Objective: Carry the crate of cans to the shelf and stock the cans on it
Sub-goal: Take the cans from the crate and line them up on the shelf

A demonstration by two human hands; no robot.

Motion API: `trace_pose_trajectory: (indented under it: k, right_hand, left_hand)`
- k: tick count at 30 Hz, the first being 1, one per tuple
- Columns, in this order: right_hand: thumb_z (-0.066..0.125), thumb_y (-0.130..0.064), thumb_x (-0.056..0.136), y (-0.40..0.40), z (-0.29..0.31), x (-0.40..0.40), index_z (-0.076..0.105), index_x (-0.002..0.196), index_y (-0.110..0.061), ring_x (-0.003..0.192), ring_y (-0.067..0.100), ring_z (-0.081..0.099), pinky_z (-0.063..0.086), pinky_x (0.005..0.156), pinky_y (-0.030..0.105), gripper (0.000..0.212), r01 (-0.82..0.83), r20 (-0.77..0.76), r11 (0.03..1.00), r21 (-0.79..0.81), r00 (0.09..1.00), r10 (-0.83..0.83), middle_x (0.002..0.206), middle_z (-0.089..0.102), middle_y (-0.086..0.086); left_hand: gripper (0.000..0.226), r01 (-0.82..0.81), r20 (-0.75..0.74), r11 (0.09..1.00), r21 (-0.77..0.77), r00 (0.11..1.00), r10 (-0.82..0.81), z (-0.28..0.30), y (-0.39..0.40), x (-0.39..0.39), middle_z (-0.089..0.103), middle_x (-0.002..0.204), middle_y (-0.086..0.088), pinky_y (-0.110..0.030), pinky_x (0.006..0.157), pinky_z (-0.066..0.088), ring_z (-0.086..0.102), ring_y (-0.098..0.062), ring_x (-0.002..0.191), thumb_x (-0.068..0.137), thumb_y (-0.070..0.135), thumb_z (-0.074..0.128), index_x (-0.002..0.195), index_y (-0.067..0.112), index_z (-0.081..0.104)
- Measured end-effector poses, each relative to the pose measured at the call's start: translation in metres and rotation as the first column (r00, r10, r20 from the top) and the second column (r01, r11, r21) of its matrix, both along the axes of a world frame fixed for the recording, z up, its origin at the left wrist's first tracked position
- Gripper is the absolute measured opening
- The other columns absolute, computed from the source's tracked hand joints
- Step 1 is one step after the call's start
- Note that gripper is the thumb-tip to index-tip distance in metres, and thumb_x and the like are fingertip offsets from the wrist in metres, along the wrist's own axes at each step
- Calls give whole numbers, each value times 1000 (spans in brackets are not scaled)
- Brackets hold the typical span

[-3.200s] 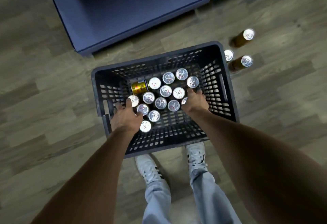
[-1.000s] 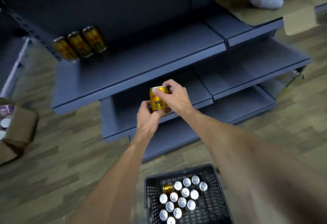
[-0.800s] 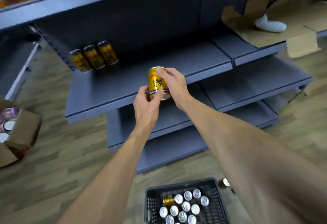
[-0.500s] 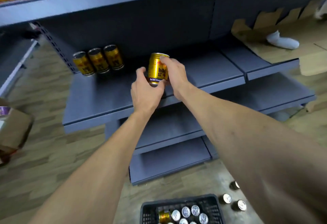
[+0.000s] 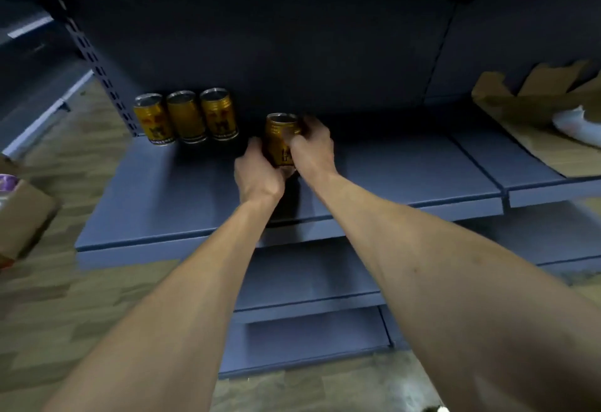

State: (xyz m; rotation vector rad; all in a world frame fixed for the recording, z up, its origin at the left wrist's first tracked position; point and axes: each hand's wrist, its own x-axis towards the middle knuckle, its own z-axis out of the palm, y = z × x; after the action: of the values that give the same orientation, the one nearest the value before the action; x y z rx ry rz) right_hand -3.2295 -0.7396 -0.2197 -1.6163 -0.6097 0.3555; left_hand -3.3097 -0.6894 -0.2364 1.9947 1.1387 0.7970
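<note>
— Where is the can [image 5: 280, 141] right now?

— Over the middle shelf [image 5: 195, 184], toward the back, just right of the row of three gold cans [image 5: 186, 117] already standing against the back panel, with a gap between. Both hands are on it: the left hand [image 5: 258, 174] wraps its lower left side, and the right hand [image 5: 311, 148] curls round its right side with the fingers [image 5: 294, 143] across the front. Fingers of both hands are clamped on the can. I cannot tell whether its base touches the shelf yet; the hands hide it.

— How would you expect it to handle?

— A small, stiff metal cylinder, probably full, so moderately heavy for its size. The smooth wall may be slippery, and a hard squeeze could dent it. The mid-body is the sensible place to hold, leaving the base free to seat flat.

— And the containers?

— The crate is out of view here. At the left edge there is a cardboard box [image 5: 22, 216] on the floor with something purple in it, too blurred to name. On the right-hand shelf lies opened cardboard [image 5: 533, 99] with something white [image 5: 575, 122] on it.
</note>
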Motion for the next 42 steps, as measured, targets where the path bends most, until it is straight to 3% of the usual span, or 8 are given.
trace_pose_trajectory:
  k: [3,6,10,20,23,26,35,42]
  right_hand:
    - [61,-12,84,16,-6,14,64,120,-21,110,20,62,48,98,31,37,-32,140,999,4,990,31,108,68,-5]
    - [65,-18,86,26,-17,22,62,124,-22,111,16,62,48,98,30,39,-53,189,998,24,981,48,114,69,-5]
    - [70,-28,86,32,-24,33,68,114,-20,103,12,63,44,79,16,29,-88,154,996,-15,984,89,104,71,-5]
    - [73,-31,86,72,-23,44,68,113,-12,109,25,64,41,83,23,34,-48,245,995,-87,967,68,113,71,7]
    - [74,-27,85,81,-27,43,67,110,-10,107,25,64,39,81,20,31,-38,214,996,-77,975,54,111,70,8]
    - [70,-17,86,94,-28,45,66,110,-9,107,29,65,47,89,30,26,-10,265,994,-110,963,39,111,70,10]
    - [63,-15,90,128,-31,56,65,118,-13,112,30,62,46,84,29,29,8,283,983,-186,958,46,119,69,10]
    - [62,-15,90,142,-33,56,64,115,-11,109,31,62,46,82,30,25,56,301,986,-154,954,-7,115,68,10]
  left_hand:
    - [30,-95,-23,995,31,995,95,2,16,10,69,111,-10,-35,97,51,63,-27,107,86,4,60,114,11,69]
    - [29,-126,-21,992,19,992,126,0,24,15,70,109,-12,-26,91,47,63,-28,105,85,0,56,108,8,71]
    - [25,-126,-45,992,30,991,128,-1,30,18,71,102,-10,-20,81,43,64,-25,99,83,-2,54,100,7,71]
    - [17,-187,-164,965,183,962,218,-6,59,41,68,110,-19,-35,82,45,61,-37,108,89,8,55,101,4,67]
    - [17,-217,-172,951,220,951,257,-10,72,44,68,110,-19,-31,76,39,61,-37,108,91,9,53,100,4,66]
    - [19,-246,-197,938,243,935,296,-9,83,52,68,109,-18,-28,72,33,61,-35,107,96,15,52,99,5,68]
    - [25,-353,-208,914,201,896,392,-9,115,41,67,116,-17,-36,82,45,61,-35,113,95,24,56,107,7,69]
    - [28,-384,-175,908,170,895,411,-14,145,15,69,111,-15,-32,76,43,62,-36,108,88,31,65,106,10,70]
